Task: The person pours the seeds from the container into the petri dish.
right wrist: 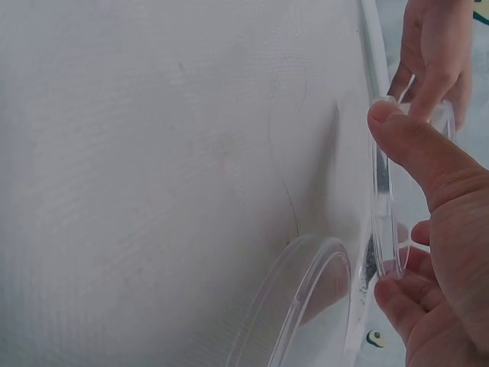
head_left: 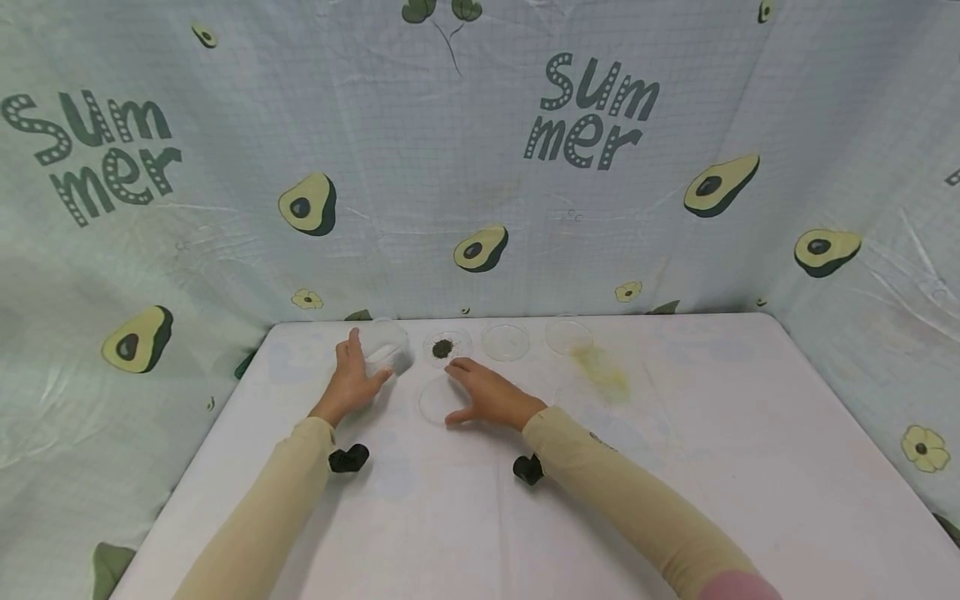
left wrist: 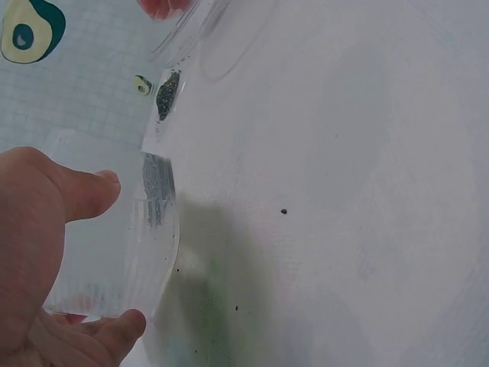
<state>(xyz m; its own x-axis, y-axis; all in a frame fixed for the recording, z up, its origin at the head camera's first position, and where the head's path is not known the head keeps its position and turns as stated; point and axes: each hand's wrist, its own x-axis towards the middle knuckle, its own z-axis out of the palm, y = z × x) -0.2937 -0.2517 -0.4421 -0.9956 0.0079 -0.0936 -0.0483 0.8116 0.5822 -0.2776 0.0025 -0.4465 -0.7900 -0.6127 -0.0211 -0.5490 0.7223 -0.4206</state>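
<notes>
At the left, my left hand point(head_left: 351, 385) holds a clear plastic container point(left wrist: 114, 252). The thumb lies on one side and the fingers on the other. To its right, my right hand point(head_left: 491, 397) pinches a clear round dish point(right wrist: 384, 206) by its rim, between thumb and fingers. Just behind that hand, a clear dish with dark green flakes point(head_left: 442, 348) sits on the table. Another clear round dish point(right wrist: 294, 298) shows at the bottom of the right wrist view.
Along the back edge stand two more clear dishes, one near the middle point(head_left: 506, 342) and one further right point(head_left: 567, 336). The white tablecloth point(head_left: 450, 525) has a yellow-green patch point(head_left: 602, 372). A few dark specks point(left wrist: 283, 211) lie on it. A printed curtain point(head_left: 405, 167) hangs behind.
</notes>
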